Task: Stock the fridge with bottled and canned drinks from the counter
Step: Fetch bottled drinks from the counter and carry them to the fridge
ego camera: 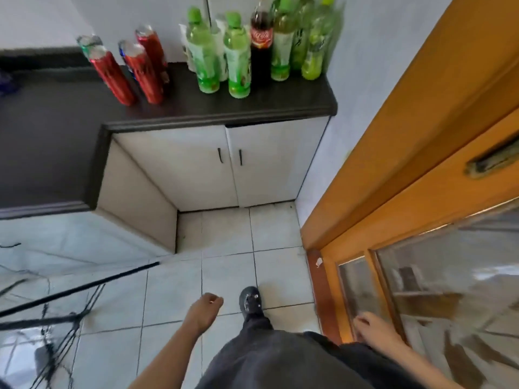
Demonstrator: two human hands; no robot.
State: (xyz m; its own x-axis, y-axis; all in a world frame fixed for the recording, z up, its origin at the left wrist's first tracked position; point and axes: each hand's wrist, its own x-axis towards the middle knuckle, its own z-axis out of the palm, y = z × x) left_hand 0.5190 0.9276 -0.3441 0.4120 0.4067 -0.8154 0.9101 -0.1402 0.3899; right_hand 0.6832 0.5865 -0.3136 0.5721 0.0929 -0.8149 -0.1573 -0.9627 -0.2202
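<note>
White floor tiles (pixel 224 265) lie beneath the hands; left hand (pixel 206 306) and right hand (pixel 372 329) hang loosely curled, holding nothing. Well ahead of them, bottles (pixel 238 60) and cans (pixel 141 70) stand on the desk (pixel 280 101).

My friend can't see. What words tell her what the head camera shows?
A person looks down at a dark counter, left hand and right hand low and holding nothing. Tall red cans stand on its left part; green bottles and one cola bottle stand at its right end. White cupboard doors are below, a wooden door at right.
</note>
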